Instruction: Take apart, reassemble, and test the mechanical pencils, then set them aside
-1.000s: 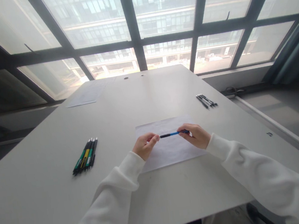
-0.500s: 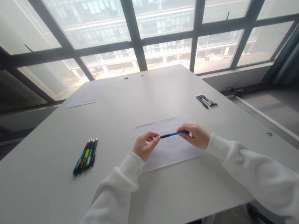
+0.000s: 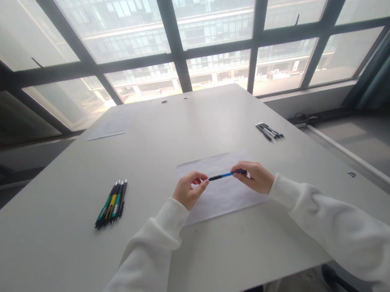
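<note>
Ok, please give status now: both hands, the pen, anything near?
Left hand and right hand grip blue pen by its ends, above paper sheet. Pen groups lie apart.

Both hands sit low over the paper (image 3: 218,195) in the middle of the bench (image 3: 208,253). The left hand (image 3: 188,190) and right hand (image 3: 255,177) hold the two ends of a pen (image 3: 225,175), so the pen bars the gap between them. To the left, the bench is bare out to a bunch of pens (image 3: 112,207), well apart. To the right, a small bunch of dark pens (image 3: 269,131) lies far back. A sheet (image 3: 112,124) lies at the far left corner. The near strip is bare.
</note>
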Demonstrator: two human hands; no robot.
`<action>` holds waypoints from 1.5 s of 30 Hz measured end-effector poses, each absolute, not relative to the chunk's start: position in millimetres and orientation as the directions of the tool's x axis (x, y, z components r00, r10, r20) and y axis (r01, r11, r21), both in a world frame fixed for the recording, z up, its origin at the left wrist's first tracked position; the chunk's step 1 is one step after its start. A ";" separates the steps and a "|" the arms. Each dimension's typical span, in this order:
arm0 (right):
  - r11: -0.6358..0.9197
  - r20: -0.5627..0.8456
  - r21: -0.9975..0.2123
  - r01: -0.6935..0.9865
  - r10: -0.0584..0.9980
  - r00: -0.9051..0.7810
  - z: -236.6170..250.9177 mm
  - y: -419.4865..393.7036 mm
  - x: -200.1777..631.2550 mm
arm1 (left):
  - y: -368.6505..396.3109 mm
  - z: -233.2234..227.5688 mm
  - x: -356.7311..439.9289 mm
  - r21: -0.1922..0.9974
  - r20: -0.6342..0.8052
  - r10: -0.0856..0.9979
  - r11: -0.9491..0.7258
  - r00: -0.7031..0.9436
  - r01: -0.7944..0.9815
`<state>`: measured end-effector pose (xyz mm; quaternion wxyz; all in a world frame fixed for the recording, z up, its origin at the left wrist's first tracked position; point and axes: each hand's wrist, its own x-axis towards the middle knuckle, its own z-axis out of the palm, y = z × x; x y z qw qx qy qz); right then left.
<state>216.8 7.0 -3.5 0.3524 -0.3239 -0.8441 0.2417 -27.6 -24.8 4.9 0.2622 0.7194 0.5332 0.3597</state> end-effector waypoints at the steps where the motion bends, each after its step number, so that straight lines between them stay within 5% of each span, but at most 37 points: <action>1: 0.673 0.438 -0.637 0.375 0.717 -0.542 -3.6 7.1 216.8 | -24.7 4.8 -27.8 0.759 0.236 0.956 -0.293 0.173 0.582; 11: 0.675 0.446 -0.637 0.373 0.717 -0.536 -2.4 6.3 215.7 | -26.0 11.3 -25.4 0.786 0.135 0.968 -0.235 0.212 0.572; 45: 0.680 0.450 -0.628 0.379 0.714 -0.536 -3.0 7.2 216.6 | -25.4 4.2 -28.3 0.756 0.237 0.958 -0.288 0.165 0.587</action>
